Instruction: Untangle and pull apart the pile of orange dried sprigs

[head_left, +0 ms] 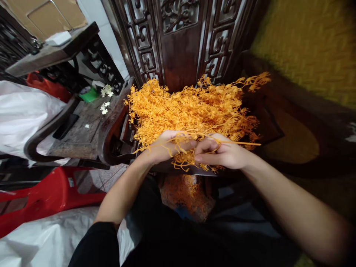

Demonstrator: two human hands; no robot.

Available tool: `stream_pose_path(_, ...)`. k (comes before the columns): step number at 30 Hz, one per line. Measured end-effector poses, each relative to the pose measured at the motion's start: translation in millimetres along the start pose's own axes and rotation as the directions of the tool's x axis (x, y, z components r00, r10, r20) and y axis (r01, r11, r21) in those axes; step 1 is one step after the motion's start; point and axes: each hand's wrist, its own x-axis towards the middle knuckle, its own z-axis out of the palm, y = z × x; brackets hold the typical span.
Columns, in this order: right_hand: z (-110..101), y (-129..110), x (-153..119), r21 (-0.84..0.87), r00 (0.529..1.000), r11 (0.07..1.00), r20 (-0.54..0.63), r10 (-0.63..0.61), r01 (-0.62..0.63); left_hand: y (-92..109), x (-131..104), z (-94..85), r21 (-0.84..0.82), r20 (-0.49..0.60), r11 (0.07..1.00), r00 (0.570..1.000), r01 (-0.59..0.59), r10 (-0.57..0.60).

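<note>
A large heap of orange dried-flower sprigs (pixel 189 107) lies in front of me on a dark wooden seat. At the heap's near edge, my left hand (pixel 168 146) is closed around a thin orange sprig (pixel 244 143), whose branching ends trail over the fingers. Close beside it, my right hand (pixel 222 152) pinches the same sprig with thumb and fingers. Its bare stem sticks out past the right hand toward the right. Loose orange bits hang just below both hands. Parts of the fingertips are hidden by the sprig.
Behind the heap rises a carved dark wooden chair back (pixel 182 55). To the left stands a wooden seat with green tape (pixel 89 94), small white flowers (pixel 104 108) and a black phone-like object (pixel 66 126). A red plastic stool (pixel 55 189) and white sacks (pixel 25 115) are at left. Below sits an orange-littered container (pixel 186 198).
</note>
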Motion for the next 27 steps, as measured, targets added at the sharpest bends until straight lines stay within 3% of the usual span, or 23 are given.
stream_pose_path(3,1.7,0.3,2.1,0.029,0.995,0.996,-0.057,0.087,-0.086,-5.3,1.9,3.1,-0.05,-0.138,0.997,0.989,-0.065,0.057)
stream_pose_path(7,-2.8,-3.4,6.2,0.008,0.986,0.995,-0.134,0.096,-0.096,-5.5,6.1,1.7,0.212,-0.296,0.95,0.912,-0.228,0.285)
stream_pose_path(8,-3.6,-5.1,6.3,-0.001,0.987,0.997,-0.139,0.077,-0.078,-5.0,8.8,-2.2,0.287,-0.334,0.923,0.876,-0.256,0.347)
stream_pose_path(10,-3.4,-8.2,4.7,0.014,0.997,0.999,-0.066,0.047,-0.047,-4.4,15.5,-16.6,0.35,-0.483,0.892,0.76,-0.287,0.434)
stream_pose_path(12,-2.0,-9.6,1.5,0.035,0.997,0.998,0.056,0.046,-0.048,-4.2,20.9,-36.1,0.274,-0.682,0.911,0.606,-0.309,0.41)
stream_pose_path(13,-1.7,-9.2,-0.4,0.025,0.995,0.998,0.089,0.048,-0.051,-4.3,21.9,-44.8,0.18,-0.745,0.929,0.572,-0.323,0.343)
stream_pose_path(14,-2.2,-8.1,-2.1,0.002,0.995,0.999,0.085,0.05,-0.05,-4.4,21.5,-51.0,0.097,-0.766,0.939,0.578,-0.331,0.283)
stream_pose_path(15,-3.6,-6.2,-3.7,-0.022,0.998,0.999,0.052,0.044,-0.043,-4.5,19.9,-53.7,0.028,-0.75,0.946,0.618,-0.324,0.234)
stream_pose_path(18,-10.7,0.4,-7.0,-0.035,0.996,0.999,-0.087,-0.007,0.004,-5.5,9.9,-42.3,-0.131,-0.543,0.967,0.831,-0.221,0.117)
stream_pose_path(20,-14.3,2.9,-8.0,-0.015,0.991,0.998,-0.119,-0.061,0.059,-5.7,2.8,-27.9,-0.198,-0.35,0.971,0.935,-0.13,0.054)
stream_pose_path(23,-15.1,1.8,-7.5,0.016,0.994,0.996,-0.07,-0.089,0.091,-5.1,-3.9,-16.0,-0.219,-0.121,0.976,0.992,-0.002,-0.025)
stream_pose_path(27,-14.7,-2.2,-5.4,0.021,0.999,0.999,0.022,-0.042,0.042,-2.8,-7.8,-18.1,-0.125,0.039,0.989,0.996,0.084,-0.08)
